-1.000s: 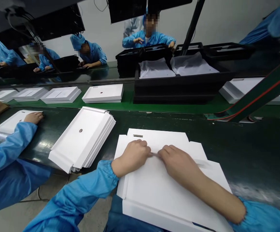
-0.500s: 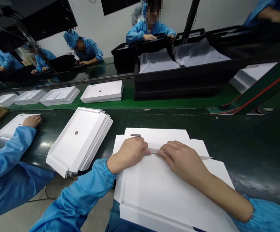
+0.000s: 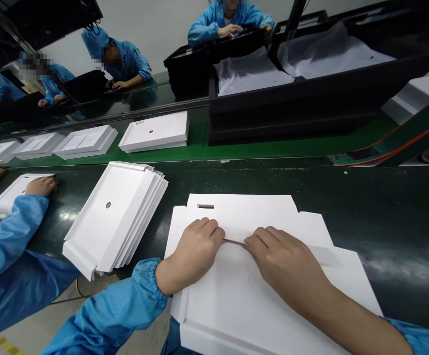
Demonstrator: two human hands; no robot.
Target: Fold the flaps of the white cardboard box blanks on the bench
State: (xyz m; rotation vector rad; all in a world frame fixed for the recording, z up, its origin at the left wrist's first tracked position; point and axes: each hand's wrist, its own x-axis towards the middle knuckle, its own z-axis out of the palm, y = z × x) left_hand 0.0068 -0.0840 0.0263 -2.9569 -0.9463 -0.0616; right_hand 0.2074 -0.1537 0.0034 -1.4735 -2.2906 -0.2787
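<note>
I am looking down at my two hands in the lower middle of the frame. Both rest on a flat white cardboard box blank (image 3: 236,301) that lies on the dark green table (image 3: 384,207), with its near edge hanging over toward me.

My left hand (image 3: 194,249) has its fingers curled down, pressing on the card just left of a fold line. My right hand (image 3: 284,261) lies just beside it with fingers bent, and its fingertips pinch and push at a thin raised flap edge (image 3: 234,241) between the two hands. The fingertips of both hands nearly touch there.

I think this card is light and thin. It looks stiff when flat but it will bend easily along its fold lines, and it could crease or get dirty if I squeeze hard. It looks smooth, so it may slide on the shiny table. A good place to hold it is at the flaps and edges, with flat fingers.

To the left of the middle sits a stack of the same white blanks (image 3: 114,217). At the far left, a co-worker's hand (image 3: 40,186) touches another white piece (image 3: 9,192).
</note>
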